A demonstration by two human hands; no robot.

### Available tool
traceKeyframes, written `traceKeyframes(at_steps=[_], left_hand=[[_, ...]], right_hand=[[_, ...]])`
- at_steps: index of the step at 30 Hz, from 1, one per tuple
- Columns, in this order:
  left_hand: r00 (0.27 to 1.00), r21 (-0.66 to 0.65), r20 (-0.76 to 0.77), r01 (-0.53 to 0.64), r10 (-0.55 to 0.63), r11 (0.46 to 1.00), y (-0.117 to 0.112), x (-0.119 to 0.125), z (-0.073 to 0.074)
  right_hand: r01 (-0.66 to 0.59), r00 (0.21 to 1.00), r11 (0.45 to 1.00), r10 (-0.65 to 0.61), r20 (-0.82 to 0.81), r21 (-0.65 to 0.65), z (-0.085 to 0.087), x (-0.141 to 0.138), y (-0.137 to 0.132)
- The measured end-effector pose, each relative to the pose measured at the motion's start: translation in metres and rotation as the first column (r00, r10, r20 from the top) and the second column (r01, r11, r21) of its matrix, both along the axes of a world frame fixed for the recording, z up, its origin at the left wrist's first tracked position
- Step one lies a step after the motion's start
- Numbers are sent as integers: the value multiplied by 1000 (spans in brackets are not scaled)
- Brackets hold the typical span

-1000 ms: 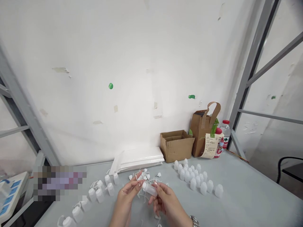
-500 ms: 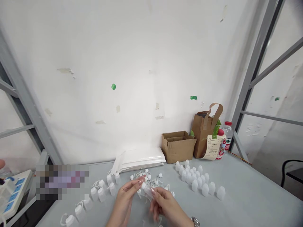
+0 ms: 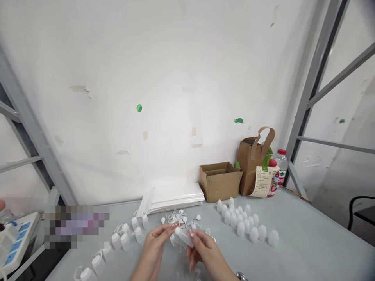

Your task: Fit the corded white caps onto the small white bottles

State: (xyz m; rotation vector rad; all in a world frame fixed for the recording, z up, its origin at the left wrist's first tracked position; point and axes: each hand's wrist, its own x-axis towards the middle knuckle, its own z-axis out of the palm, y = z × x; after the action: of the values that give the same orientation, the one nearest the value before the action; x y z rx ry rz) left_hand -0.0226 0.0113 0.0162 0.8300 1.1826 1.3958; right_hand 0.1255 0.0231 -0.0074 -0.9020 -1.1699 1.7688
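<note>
We see the small translucent plastic bottle, near six o'clock, more clearly than half a second ago. Our left hand pinches its white cap end, toward ten o'clock; our right hand grasps its body. Handling seems unfinished.

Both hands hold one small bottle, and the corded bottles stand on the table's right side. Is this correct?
Not quite: the head view shows the corded bottles on the left side of the table. The left hand and right hand hold one small bottle.
</note>
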Motion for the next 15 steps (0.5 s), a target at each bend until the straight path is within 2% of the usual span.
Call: traceKeyframes(at_steps=[2, 4, 8, 10, 12, 15], left_hand=[[1000, -2, -19, -6, 6, 1000, 1, 0, -2], [999, 0, -37, -16, 16, 1000, 1, 0, -2], [997, 45, -78, -26, 30, 999, -1, 4, 0], [993, 71, -114, -29, 37, 997, -2, 6, 0], [989, 66, -136, -42, 50, 997, -2, 6, -1], [990, 35, -134, -44, 49, 998, -1, 4, -2]], right_hand=[[74, 997, 996, -74, 9, 57, 1, 0, 0], [66, 998, 996, -67, 4, 60, 1, 1, 0], [-118, 993, 986, 113, -45, -114, -1, 1, 1], [-139, 990, 973, 134, -43, -186, -2, 0, 1], [-77, 997, 987, 75, -24, -137, -2, 0, 1], [-9, 1000, 1000, 9, -3, 22, -1, 1, 1]])
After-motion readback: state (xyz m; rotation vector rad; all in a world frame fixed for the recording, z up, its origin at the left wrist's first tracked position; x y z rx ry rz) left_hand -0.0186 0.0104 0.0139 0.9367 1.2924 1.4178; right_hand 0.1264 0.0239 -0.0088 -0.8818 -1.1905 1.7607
